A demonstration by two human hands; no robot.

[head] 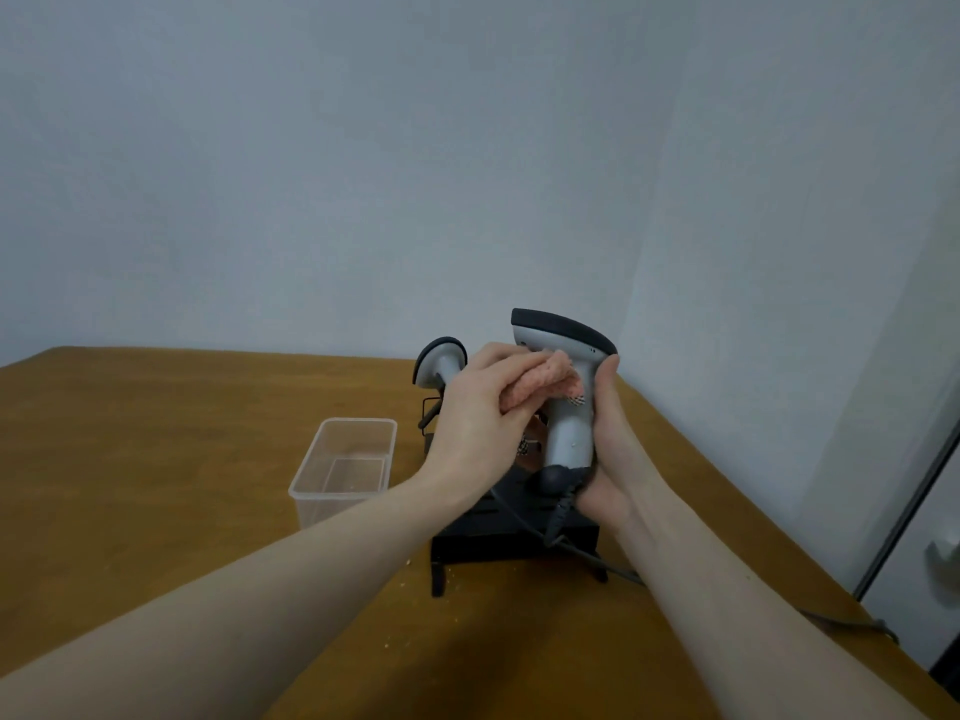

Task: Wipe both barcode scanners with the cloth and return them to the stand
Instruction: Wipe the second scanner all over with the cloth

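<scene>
My right hand (610, 444) grips the handle of a grey barcode scanner (569, 366) with a black top, holding it upright above the black stand (498, 532). My left hand (483, 413) holds a bunched pink cloth (540, 384) and presses it against the scanner's neck, just under the head. The scanner's black cable (563, 517) trails down over the stand to the right. A second grey scanner (439, 363) sits upright at the back of the stand, partly hidden behind my left hand.
An empty clear plastic tub (345, 467) stands on the wooden table (156, 485) left of the stand. The table's right edge runs diagonally close to my right arm. A wall rises behind, and a door with a handle (943, 561) is at the far right.
</scene>
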